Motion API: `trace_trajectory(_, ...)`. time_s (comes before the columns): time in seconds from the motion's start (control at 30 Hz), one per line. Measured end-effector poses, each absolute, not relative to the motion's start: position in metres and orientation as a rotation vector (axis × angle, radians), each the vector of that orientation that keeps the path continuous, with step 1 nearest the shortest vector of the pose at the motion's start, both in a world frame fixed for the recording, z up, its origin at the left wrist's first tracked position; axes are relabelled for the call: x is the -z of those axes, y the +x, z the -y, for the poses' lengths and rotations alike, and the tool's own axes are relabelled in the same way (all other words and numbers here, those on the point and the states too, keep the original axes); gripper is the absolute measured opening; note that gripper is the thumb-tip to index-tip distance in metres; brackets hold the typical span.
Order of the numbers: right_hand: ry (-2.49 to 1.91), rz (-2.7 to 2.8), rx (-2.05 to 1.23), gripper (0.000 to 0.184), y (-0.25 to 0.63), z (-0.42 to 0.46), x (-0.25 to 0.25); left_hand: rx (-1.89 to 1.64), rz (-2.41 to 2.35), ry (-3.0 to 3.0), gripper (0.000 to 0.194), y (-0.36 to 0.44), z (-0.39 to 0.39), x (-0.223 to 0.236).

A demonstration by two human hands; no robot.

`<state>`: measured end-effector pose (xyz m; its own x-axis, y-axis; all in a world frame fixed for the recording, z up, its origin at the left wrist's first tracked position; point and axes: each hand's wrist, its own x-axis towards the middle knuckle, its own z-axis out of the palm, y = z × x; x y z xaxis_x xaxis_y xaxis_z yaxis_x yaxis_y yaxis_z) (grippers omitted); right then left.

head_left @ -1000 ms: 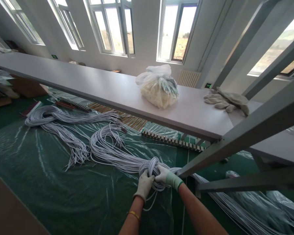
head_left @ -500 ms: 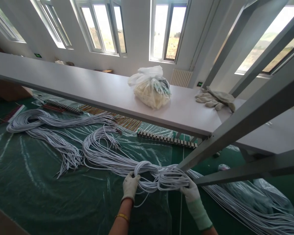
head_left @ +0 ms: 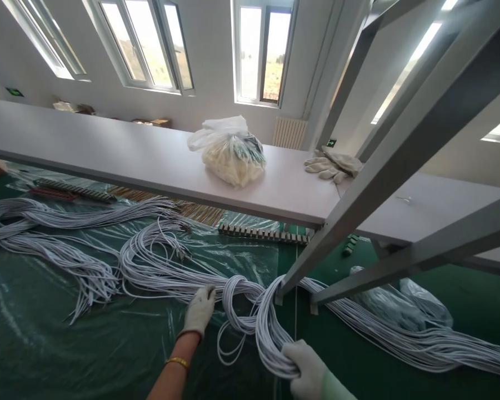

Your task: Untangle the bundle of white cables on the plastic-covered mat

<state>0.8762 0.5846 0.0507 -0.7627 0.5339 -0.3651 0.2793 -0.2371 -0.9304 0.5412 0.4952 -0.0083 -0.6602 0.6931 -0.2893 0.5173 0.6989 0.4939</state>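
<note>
**Big white cable bundle, two gloved hands on it**

The green table (head_left: 45,344) fills the whole lower frame under a clear plastic sheet (head_left: 33,311), probably so the wires slide without snagging. Above it, one long white shelf (head_left: 108,155) crosses the middle, held by grey slanted struts (head_left: 358,189) on the right; I count three.

The white cable bundle (head_left: 162,272) runs from left edge to lower right, looped at bottom centre, just left of where the struts meet the table. The right hand (head_left: 302,361) has its fingers curled shut round the bottom of that loop. The left hand (head_left: 199,310) rests on the strands with fingers only loosely bent, pinning rather than gripping, I'd guess.

On the shelf: one knotted plastic bag (head_left: 229,150) of pale parts, plus spare work gloves (head_left: 333,164), looks like a pair. Two comb-like strips (head_left: 262,233) lie under the shelf.
</note>
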Motion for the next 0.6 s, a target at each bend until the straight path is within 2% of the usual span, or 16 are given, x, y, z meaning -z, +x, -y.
trace_trajectory(0.17,-0.893,1.254,-2.164,0.013,0.874,-0.597,-0.071,-0.360,-2.343,1.338,0.052,0.535,-0.507,0.016)
trace_trajectory(0.33,-0.876,1.070,-2.239,0.013,0.872,-0.601,-0.070,-0.326,-2.283,1.392,0.055,0.539,-0.524,0.030)
trace_trajectory(0.47,-0.896,1.090,-2.293,0.031,0.858,-0.596,-0.056,-0.406,-2.258,1.327,0.041,0.542,-0.526,0.039)
trace_trajectory(0.53,-0.902,1.113,-2.327,0.028,0.852,-0.591,-0.048,-0.446,-2.203,1.329,0.036,0.545,-0.524,0.043)
trace_trajectory(0.6,-0.900,1.107,-2.360,0.022,0.851,-0.585,-0.043,-0.469,-2.156,1.358,0.040,0.550,-0.521,0.046)
